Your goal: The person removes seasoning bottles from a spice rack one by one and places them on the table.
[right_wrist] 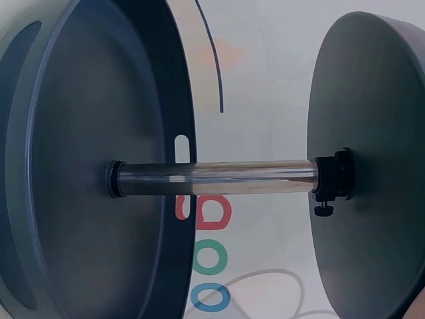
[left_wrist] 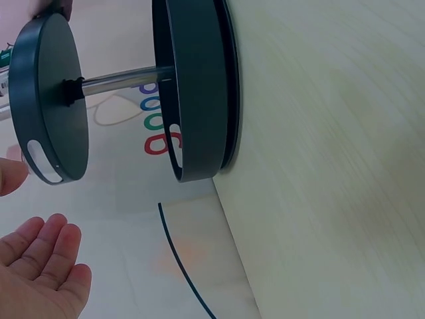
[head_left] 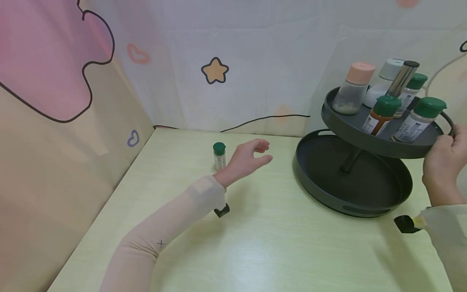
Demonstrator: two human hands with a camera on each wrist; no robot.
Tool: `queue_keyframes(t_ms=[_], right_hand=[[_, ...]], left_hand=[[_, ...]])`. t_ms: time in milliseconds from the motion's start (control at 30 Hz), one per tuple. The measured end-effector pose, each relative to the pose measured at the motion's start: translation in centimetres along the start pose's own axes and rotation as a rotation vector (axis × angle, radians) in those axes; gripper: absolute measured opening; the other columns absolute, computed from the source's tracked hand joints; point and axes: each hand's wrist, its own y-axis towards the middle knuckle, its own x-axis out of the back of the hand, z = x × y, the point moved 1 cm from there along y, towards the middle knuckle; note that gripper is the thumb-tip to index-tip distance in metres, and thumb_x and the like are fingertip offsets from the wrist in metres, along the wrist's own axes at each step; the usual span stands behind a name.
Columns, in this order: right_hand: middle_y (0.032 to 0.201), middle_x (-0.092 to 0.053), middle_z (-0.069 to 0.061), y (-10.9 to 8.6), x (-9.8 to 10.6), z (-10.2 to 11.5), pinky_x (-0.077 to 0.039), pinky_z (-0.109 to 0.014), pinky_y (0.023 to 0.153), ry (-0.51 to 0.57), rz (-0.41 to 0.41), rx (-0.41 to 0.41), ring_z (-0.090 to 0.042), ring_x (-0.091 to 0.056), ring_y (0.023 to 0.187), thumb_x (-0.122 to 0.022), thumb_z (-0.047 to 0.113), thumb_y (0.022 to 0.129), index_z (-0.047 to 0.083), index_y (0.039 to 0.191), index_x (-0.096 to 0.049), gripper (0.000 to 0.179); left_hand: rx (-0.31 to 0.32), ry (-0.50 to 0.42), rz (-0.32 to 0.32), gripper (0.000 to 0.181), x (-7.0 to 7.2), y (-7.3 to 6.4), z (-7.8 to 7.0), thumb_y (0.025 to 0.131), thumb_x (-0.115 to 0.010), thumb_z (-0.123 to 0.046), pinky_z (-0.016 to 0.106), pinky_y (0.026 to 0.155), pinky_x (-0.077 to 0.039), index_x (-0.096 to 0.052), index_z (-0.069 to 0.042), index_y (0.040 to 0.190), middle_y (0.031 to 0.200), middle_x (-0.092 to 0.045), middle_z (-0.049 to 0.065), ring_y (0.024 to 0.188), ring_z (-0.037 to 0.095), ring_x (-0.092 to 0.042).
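A dark grey two-tier turntable rack stands at the right, its upper tray joined to the lower tray by a metal pole. My right hand grips the upper tray's rim at its right-hand handle. On that tray stand a pink-capped shaker, a white-capped bottle and several green-capped spice jars, among them one with red-brown contents. My left hand hovers left of the rack, fingers loosely bent, thumb apart, holding nothing. Just behind its wrist a green-capped spice jar stands upright.
The pale wood-look table reaches back to a wall covered in printed cloth. Another cloth side borders the table at the left. A black adjusting knob sits on the pole's collar under the upper tray.
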Motion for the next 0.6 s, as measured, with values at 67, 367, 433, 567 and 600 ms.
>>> queue_keyframes(t_ms=[67, 367, 433, 567, 600], right_hand=[[0.077, -0.032, 0.013, 0.0, 0.0, 0.0, -0.024, -0.015, 0.062, -0.001, 0.003, 0.001, 0.003, -0.032, 0.069, -0.022, 0.011, 0.093, 0.029, 0.083, -0.04, 0.027], [0.076, -0.034, 0.012, -0.1, 0.0, 0.0, -0.024, -0.015, 0.062, 0.01, 0.003, 0.004, 0.002, -0.032, 0.068, -0.023, 0.01, 0.093, 0.028, 0.084, -0.041, 0.028], [0.077, -0.034, 0.012, -0.1, 0.0, -0.1, -0.024, -0.015, 0.064, 0.014, -0.001, 0.003, 0.003, -0.032, 0.07, -0.023, 0.01, 0.092, 0.029, 0.086, -0.042, 0.028], [0.077, -0.033, 0.013, 0.0, -0.1, -0.2, -0.024, -0.016, 0.066, 0.009, -0.01, 0.013, 0.004, -0.032, 0.07, -0.023, 0.01, 0.092, 0.029, 0.089, -0.043, 0.028], [0.076, -0.033, 0.013, 0.0, -0.1, -0.2, -0.023, -0.016, 0.065, 0.005, -0.013, 0.018, 0.004, -0.031, 0.069, -0.023, 0.01, 0.092, 0.029, 0.088, -0.042, 0.028]], left_hand=[[-0.004, -0.006, 0.006, 0.04, -0.2, 0.0, -0.2, 0.084, -0.058, -0.028, 0.028, 0.088, -0.044, -0.05, -0.013, 0.121, 0.117, -0.056, -0.001, 0.106, 0.012, -0.053], [-0.031, -0.013, 0.01, 0.039, -1.1, 0.1, -0.8, 0.084, -0.059, -0.028, 0.024, 0.087, -0.044, -0.051, -0.013, 0.119, 0.116, -0.057, -0.001, 0.104, 0.01, -0.054], [-0.034, -0.017, 0.014, 0.04, -1.3, 0.1, -1.0, 0.084, -0.059, -0.028, 0.024, 0.087, -0.044, -0.051, -0.013, 0.12, 0.117, -0.057, -0.001, 0.105, 0.011, -0.054], [-0.05, -0.027, 0.022, 0.04, -1.6, 0.2, -1.5, 0.084, -0.059, -0.027, 0.024, 0.087, -0.044, -0.051, -0.012, 0.12, 0.117, -0.057, 0.0, 0.106, 0.013, -0.054], [-0.055, -0.028, 0.024, 0.04, -1.7, 0.2, -1.7, 0.084, -0.059, -0.026, 0.024, 0.087, -0.044, -0.051, -0.012, 0.12, 0.117, -0.057, 0.0, 0.106, 0.013, -0.054]])
